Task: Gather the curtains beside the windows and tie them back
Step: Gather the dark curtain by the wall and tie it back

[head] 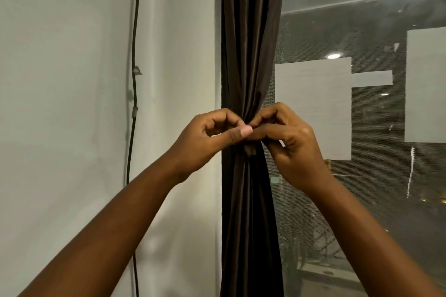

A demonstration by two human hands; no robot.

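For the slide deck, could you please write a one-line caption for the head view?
Both hands, left and right, pinch the tie around a gathered dark curtain beside the window.

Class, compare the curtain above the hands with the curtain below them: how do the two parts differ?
Above the left hand and right hand, the curtain narrows downward to a cinched waist; below, it flares out again. The upper part catches more sheen; the lower looks darker. Both are dark brown and pleated vertically.

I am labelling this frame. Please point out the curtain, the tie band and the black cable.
curtain point(248, 43), head view, upper folds.
tie band point(249, 150), head view, below the thumbs.
black cable point(134, 38), head view, wall stretch.
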